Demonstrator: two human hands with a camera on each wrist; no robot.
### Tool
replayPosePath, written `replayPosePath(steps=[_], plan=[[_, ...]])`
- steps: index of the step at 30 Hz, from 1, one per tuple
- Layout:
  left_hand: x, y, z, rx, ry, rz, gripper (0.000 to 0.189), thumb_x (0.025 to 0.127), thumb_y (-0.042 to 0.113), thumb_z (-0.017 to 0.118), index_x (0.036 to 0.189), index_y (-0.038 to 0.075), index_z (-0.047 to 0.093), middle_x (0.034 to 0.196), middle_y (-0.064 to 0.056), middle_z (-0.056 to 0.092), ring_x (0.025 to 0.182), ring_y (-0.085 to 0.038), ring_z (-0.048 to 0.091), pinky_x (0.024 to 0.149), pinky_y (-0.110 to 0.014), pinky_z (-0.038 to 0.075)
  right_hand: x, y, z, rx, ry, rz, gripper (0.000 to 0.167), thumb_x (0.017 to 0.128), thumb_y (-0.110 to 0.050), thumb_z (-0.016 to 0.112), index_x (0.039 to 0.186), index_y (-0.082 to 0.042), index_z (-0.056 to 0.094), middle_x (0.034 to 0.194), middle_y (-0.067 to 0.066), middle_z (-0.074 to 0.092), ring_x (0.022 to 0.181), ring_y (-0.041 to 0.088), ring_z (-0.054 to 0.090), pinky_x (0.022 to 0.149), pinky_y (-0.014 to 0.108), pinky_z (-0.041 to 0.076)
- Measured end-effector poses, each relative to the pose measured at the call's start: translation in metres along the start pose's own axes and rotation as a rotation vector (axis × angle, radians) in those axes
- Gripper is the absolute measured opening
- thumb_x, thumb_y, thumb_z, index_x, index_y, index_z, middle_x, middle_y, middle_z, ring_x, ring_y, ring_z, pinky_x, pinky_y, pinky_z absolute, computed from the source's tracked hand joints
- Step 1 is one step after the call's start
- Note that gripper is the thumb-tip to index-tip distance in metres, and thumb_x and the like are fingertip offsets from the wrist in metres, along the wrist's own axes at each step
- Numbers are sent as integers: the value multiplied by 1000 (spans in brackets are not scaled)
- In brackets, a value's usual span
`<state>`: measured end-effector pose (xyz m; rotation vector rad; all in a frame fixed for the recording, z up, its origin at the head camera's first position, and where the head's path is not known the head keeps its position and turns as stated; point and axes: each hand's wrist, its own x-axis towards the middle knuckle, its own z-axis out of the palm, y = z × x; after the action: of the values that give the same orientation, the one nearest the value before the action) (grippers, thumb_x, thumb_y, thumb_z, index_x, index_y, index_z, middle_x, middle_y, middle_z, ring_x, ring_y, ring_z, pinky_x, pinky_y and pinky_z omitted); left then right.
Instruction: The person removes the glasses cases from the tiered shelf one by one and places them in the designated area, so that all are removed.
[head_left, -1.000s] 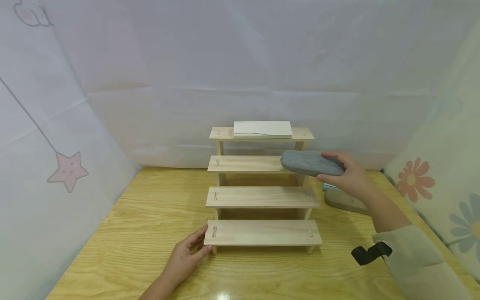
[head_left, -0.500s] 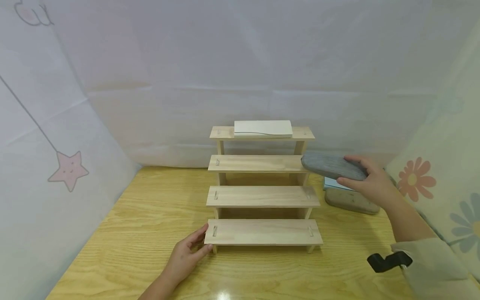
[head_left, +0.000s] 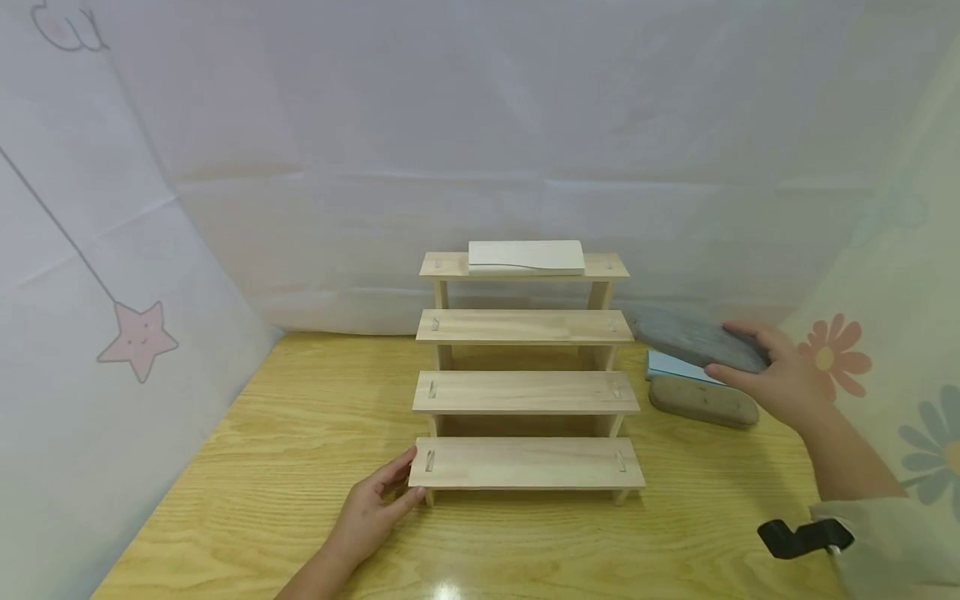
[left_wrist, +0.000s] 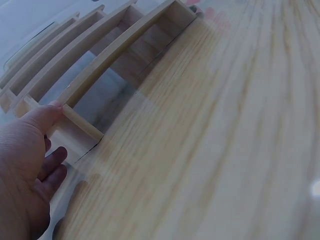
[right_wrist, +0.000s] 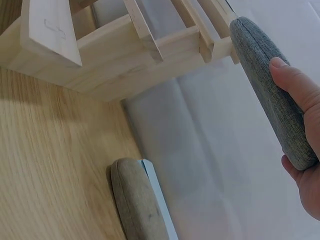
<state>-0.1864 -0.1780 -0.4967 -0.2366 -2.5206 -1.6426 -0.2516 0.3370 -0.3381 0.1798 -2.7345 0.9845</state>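
Note:
A grey fabric glasses case (head_left: 678, 335) is up off the table at the right, just beyond the stand's right side. My right hand (head_left: 787, 385) grips its near end, with thumb and fingers on opposite sides, as the right wrist view shows. The stepped wooden display stand (head_left: 525, 462) stands mid-table with several tiers. At the left end of its lowest tier, my left hand (head_left: 363, 518) holds the corner; its thumb (left_wrist: 47, 114) lies at the front edge, the other fingers along the side. A white glasses case (head_left: 525, 257) lies on the top tier.
Under and in front of the raised grey case, a brown glasses case (head_left: 701, 402) and a light blue case (head_left: 678, 367) lie side by side on the wooden table (head_left: 300, 433). A pale cloth backdrop (head_left: 360, 225) closes off the back and both sides.
My right hand has carried the grey glasses case to the right, away from the second tier from the top, uncovering more of the brown and blue cases. My left hand stays put.

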Motion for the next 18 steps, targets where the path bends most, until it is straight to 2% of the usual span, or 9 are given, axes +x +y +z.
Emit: replayPosePath(steps=[5,13,18], plan=[[-1,2,0,-7,2,21,59,86,20,76,139,8,55,140,-9,57,122,-25,60,98,-31,53,-6,11,-2,-53,37,-17,82,87,-40,74,151,-7,35,148,33,36,128,57,35,89,67,37],[-1,2,-1,5,-3,30,59,87,21,75,140,7,54,141,-9,56,122,-26,60,99,-30,53,-15,29,4,-51,76,-40,76,86,-34,77,146,-2,43,143,36,41,123,58,40,88,68,37],[-2,0,0,3,0,27,59,86,20,75,140,7,54,141,-7,56,122,-24,59,98,-24,53,-21,43,12,1,33,-25,74,89,-30,74,146,2,40,141,37,39,122,56,40,87,66,37]])
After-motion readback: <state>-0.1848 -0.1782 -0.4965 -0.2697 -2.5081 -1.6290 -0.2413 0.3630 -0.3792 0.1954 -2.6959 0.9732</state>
